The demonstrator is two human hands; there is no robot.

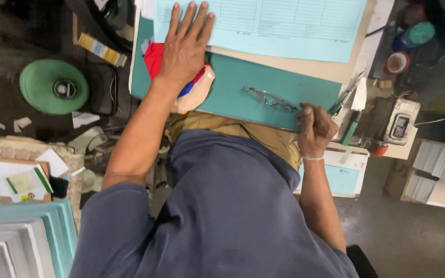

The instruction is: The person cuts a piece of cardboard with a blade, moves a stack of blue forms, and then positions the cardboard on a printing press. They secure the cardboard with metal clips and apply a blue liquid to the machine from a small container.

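My left hand (184, 49) lies flat with fingers apart. Its fingertips rest on a light blue printed sheet (284, 25) and its palm on a red, white and blue cloth (197, 90). Both lie on a teal board (233, 92) on the table. My right hand (312, 126), with a thin band at the wrist, is curled into a fist at the board's near right edge. Nothing shows in the fist. A pair of eyeglasses (270, 99) lies on the board just left of that hand.
Scissors (343, 100) and a small grey device (400, 123) sit at the table's right end, with a tape roll (397, 63) beyond. A green round fan (53, 86) lies on the floor to the left. Stacked teal and white sheets (24, 237) fill the lower left.
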